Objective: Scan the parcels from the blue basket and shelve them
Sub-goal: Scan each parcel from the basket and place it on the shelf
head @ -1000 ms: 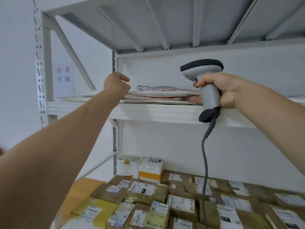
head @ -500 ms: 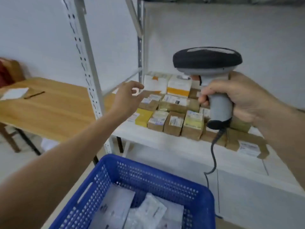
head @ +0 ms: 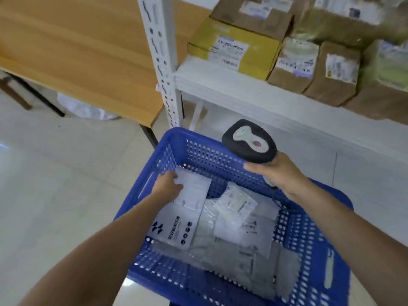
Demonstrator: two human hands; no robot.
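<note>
**Parcel in basket corner**

A white parcel (head: pixel 194 195) lies in the blue basket's (head: pixel 212 155) far left corner. The left hand (head: pixel 167 184) touches it; whether the fingers grip, I cannot tell. The right hand (head: pixel 278 173) has its fingers clamped on a scanner (head: pixel 249 142) above the far rim.

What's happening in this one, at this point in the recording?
A person leans over a blue basket holding several flat parcels. The left hand is inside it, fingers curled on the far corner of a white parcel, which lies in the basket. The right hand holds a barcode scanner above the basket. Labelled cardboard boxes sit on the white shelf just beyond.
</note>
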